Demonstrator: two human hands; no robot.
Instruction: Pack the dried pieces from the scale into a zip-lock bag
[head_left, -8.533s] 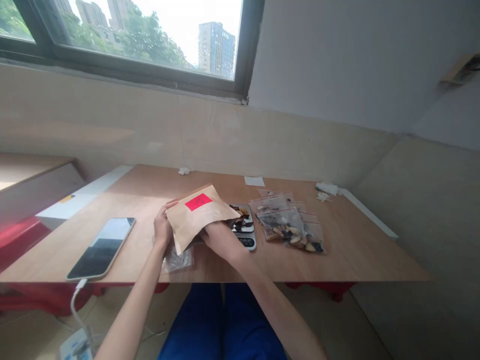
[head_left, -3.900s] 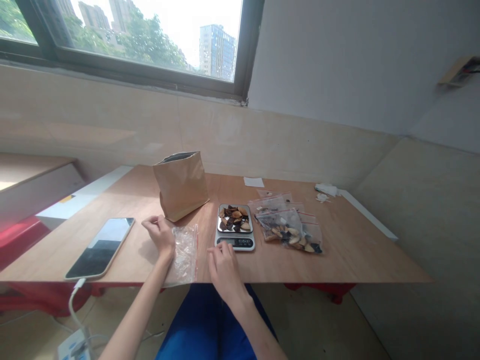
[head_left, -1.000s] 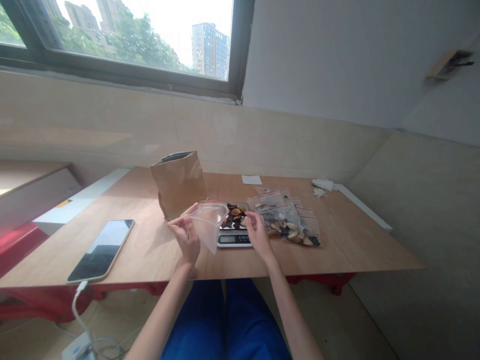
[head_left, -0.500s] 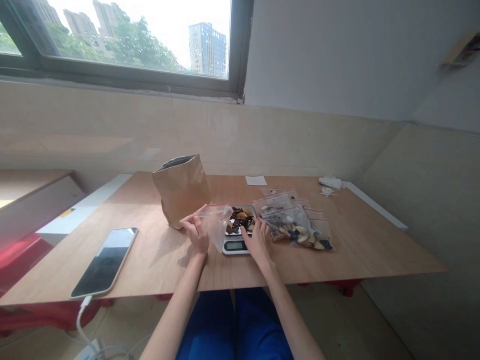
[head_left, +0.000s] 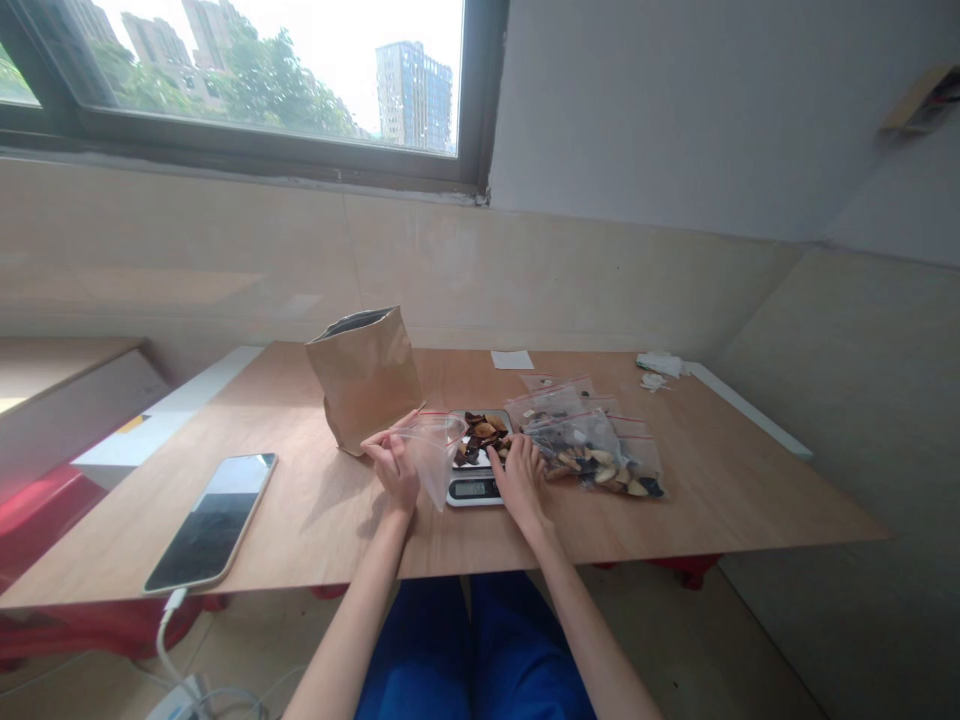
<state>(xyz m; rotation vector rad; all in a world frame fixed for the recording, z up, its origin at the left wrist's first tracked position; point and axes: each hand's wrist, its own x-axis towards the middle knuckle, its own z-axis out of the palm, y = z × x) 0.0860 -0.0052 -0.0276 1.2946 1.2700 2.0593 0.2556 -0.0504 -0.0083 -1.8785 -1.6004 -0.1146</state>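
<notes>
My left hand (head_left: 394, 467) is closed on the edge of a clear zip bag (head_left: 433, 462) with a red strip along its top. The bag hangs beside the left edge of a small white digital scale (head_left: 455, 490); what its display reads is too small to make out. Dark brown and tan dried slices (head_left: 480, 432) lie heaped on the scale's plate. At the right of that heap is my right hand (head_left: 519, 480), thumb apart from the curled fingers, touching the slices. No piece shows clearly gripped in it.
Several filled zip bags (head_left: 600, 465) overlap to the right of the scale. An upright brown paper pouch (head_left: 367, 375) stands open behind my left hand. A phone (head_left: 214, 520) on a white cable lies at left. White paper (head_left: 511, 360) and crumpled plastic (head_left: 660, 365) lie farther back.
My right thumb and fingers have shifted slightly over the slices, and more of the scale's display shows. My left hand keeps the zip bag in nearly the same place.
</notes>
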